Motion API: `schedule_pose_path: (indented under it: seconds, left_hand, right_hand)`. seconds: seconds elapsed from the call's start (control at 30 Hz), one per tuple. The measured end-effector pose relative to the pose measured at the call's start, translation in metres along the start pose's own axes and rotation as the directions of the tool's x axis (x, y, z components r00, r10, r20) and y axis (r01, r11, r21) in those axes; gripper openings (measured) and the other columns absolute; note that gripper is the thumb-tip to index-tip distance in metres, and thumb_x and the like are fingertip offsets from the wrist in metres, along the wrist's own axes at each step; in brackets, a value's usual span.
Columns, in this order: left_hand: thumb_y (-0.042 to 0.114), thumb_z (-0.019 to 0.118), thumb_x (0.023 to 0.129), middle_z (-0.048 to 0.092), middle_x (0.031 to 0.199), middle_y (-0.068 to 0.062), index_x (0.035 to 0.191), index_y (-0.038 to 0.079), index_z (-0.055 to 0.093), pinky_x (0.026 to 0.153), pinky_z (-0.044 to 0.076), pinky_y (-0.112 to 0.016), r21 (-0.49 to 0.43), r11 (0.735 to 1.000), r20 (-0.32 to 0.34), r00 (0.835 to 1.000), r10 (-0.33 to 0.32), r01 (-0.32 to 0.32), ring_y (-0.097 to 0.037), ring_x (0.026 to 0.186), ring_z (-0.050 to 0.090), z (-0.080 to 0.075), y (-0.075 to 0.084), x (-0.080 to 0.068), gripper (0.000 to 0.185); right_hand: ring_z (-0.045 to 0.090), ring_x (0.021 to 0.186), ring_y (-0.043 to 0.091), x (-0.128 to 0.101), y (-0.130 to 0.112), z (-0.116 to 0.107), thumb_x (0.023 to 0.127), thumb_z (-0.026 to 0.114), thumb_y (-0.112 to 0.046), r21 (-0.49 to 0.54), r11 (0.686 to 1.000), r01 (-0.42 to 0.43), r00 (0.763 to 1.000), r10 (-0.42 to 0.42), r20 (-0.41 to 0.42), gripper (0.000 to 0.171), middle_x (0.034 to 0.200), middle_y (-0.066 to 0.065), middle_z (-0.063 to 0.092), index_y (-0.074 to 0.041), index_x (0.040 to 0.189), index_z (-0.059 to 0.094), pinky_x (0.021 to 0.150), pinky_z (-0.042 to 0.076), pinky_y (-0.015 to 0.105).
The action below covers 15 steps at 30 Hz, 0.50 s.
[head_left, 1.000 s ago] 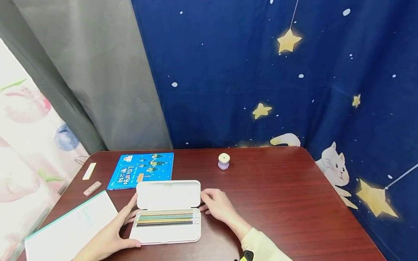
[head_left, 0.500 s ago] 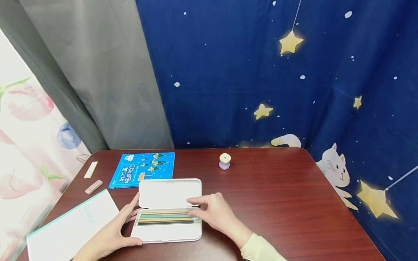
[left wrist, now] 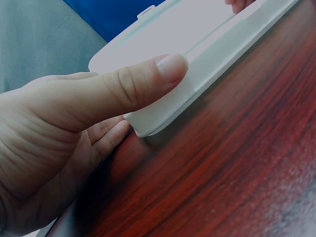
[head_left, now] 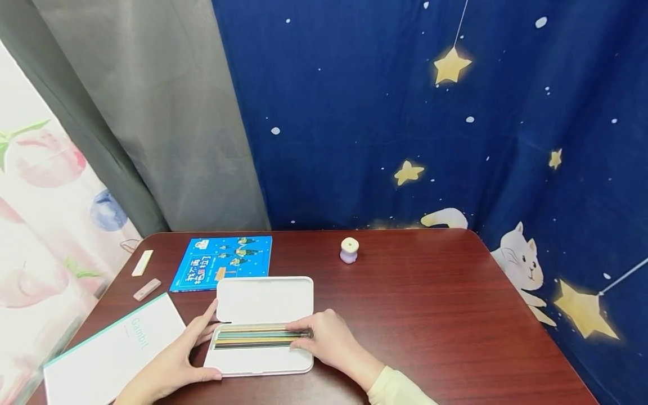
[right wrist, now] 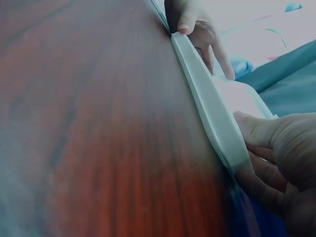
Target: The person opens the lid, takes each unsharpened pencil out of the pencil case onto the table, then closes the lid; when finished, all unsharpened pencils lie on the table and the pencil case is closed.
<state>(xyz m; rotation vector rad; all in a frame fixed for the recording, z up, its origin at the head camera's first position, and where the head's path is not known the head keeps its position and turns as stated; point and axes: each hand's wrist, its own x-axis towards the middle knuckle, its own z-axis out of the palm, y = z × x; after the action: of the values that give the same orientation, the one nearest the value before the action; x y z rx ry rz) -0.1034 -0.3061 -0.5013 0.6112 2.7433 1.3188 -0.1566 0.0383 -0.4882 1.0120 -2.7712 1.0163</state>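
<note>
Pencil case lies open on the worktop, its lid flat behind the tray, just in front of the blue book. I see the left hand gripping the case's left end, thumb on the rim, probably to keep it steady. The right hand has its fingers curled onto the pencils at the case's right end. Right of the case the worktop offers much room.

Open counter to the right of the pencil case, blocked only by a small purple sharpener (well back). Crowded on the left: white notebook, blue book, two erasers near the edge.
</note>
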Motion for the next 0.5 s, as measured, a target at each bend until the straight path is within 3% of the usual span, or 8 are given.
schedule_pose_path:
  seconds: [0.17, 0.33, 0.5]
  left_hand:
    - [0.034, 0.094, 0.077, 0.05, 0.142, -0.014, 0.169, 0.017, 0.013, 0.102, 0.03, 0.0, 0.009, 1.0, -0.016, 1.0, 0.011, -0.011, 0.003, 0.127, 0.056, 0.0001, 0.0006, -0.0051, 0.125]
    - [0.032, 0.095, 0.077, 0.049, 0.143, -0.015, 0.169, 0.015, 0.013, 0.103, 0.03, -0.001, 0.014, 1.0, -0.021, 0.999, 0.026, -0.025, 0.001, 0.128, 0.056, 0.0002, 0.0007, -0.0042, 0.124]
    - [0.034, 0.093, 0.079, 0.046, 0.147, -0.011, 0.17, 0.022, 0.013, 0.104, 0.024, 0.001, -0.012, 0.999, -0.003, 0.999, -0.036, 0.036, 0.003, 0.131, 0.053, -0.0016, 0.0005, -0.0025, 0.122]
  right_hand:
    - [0.065, 0.088, -0.009, -0.0002, 0.0004, 0.0041, 0.088, 0.085, -0.025, 0.039, 0.999, -0.019, 1.0, 0.019, 0.014, 0.025, 0.101, -0.012, 0.078, -0.027, 0.114, 0.083, 0.07, 0.05, 0.012]
    - [0.064, 0.084, -0.008, 0.0014, 0.0029, 0.0043, 0.086, 0.087, -0.019, 0.14, 0.988, -0.061, 0.998, 0.06, 0.017, 0.025, 0.101, -0.012, 0.078, -0.024, 0.11, 0.084, 0.07, 0.051, 0.013]
    - [0.066, 0.089, -0.005, 0.0035, 0.0039, 0.0034, 0.085, 0.087, -0.017, 0.16, 0.985, -0.066, 0.998, 0.065, 0.017, 0.026, 0.104, -0.01, 0.078, -0.023, 0.11, 0.084, 0.074, 0.053, 0.016]
